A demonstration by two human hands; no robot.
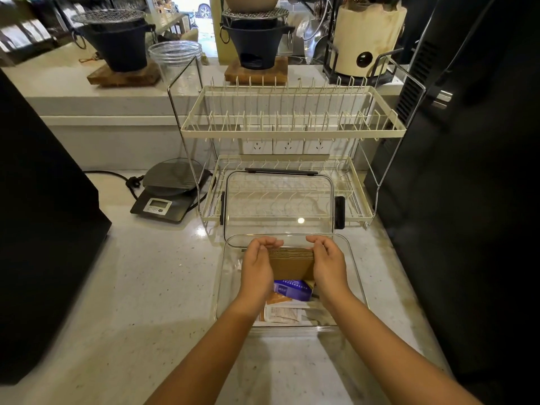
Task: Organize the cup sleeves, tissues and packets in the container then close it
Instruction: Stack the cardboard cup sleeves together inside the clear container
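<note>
Both hands (292,264) gripping cup sleeves (292,263), over container (355,258)

Clear plastic container (355,270), open, sits on the counter with its near wall toward the viewer; its clear lid (279,206), with dark clips on the sides and far edge, leans tilted just behind it against a rack. Stack of brown cardboard cup sleeves (292,263) stands on edge in the far half of the container, pressed between the left hand (257,267) and right hand (328,266). Nearer the viewer lie a blue tissue pack (292,290), tilted, and below it white and orange packets (282,312) flat on the container floor.
</note>
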